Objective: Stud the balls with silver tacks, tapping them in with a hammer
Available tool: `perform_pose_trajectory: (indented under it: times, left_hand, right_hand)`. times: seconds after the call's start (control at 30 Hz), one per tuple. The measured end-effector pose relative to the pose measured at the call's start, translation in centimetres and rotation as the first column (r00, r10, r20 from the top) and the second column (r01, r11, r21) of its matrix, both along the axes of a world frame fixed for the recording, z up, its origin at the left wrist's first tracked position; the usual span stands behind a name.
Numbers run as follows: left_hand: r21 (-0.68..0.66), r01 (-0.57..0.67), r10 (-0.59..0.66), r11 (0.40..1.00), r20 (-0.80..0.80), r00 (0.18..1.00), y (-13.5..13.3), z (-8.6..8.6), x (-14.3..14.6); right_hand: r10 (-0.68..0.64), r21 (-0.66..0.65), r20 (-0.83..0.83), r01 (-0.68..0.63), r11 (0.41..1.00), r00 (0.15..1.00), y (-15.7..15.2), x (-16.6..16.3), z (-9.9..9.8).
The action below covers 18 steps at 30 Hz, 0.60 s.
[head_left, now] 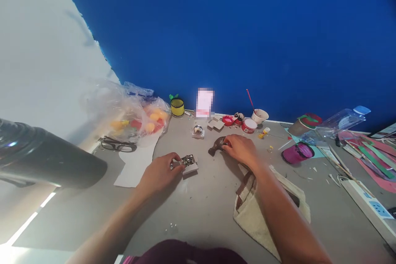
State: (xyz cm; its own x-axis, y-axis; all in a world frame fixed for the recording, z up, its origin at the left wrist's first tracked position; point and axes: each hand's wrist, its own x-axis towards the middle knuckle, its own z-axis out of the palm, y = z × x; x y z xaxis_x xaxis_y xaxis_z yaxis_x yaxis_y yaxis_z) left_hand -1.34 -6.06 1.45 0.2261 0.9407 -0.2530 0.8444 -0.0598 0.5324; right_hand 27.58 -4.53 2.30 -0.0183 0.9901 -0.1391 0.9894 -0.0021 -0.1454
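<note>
My left hand point(162, 172) has its thumb and finger at the left edge of a small white box point(190, 170). Shiny silvery bits point(187, 160) fill the box; their exact kind is too small to tell. A bright glint also shows between my fingers. Further right, my right hand point(239, 148) grips a dark brown curved piece point(217, 145) lying on the table, its fingertips partly hidden. Under my right forearm lies a cream cloth pouch point(258, 220) with brown trim. A small clear container with a silvery thing point(198, 130) stands beyond both hands.
Behind are a yellow mesh cup point(177, 107), red paint pots point(249, 126) and a white cup point(260, 116) with a brush. Plastic bags point(145, 117), glasses point(117, 144) and a grey cylinder point(46, 152) are left; a magenta cup point(297, 153), bottle point(345, 121) and power strip point(368, 204) right.
</note>
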Motion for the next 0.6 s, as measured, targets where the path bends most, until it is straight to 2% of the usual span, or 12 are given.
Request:
perform_pose_trajectory:
  times: [0.17,0.37,0.6]
  left_hand:
    - [0.049,0.034,-0.037,0.998,0.078,0.996,0.2,-0.4,0.6]
    - [0.019,0.095,-0.097,0.995,0.113,0.989,1.1,-0.9,0.0]
    - [0.012,0.092,-0.093,0.996,0.078,0.993,0.5,-1.4,-0.4]
  right_hand:
    - [0.104,-0.022,-0.099,-0.107,0.994,0.990,-0.2,-1.3,-0.3]
    - [0.093,0.009,-0.098,-0.092,0.996,0.991,-0.2,-2.7,-0.1]
    - [0.120,0.127,-0.116,-0.105,0.986,0.986,0.1,-3.5,-2.8]
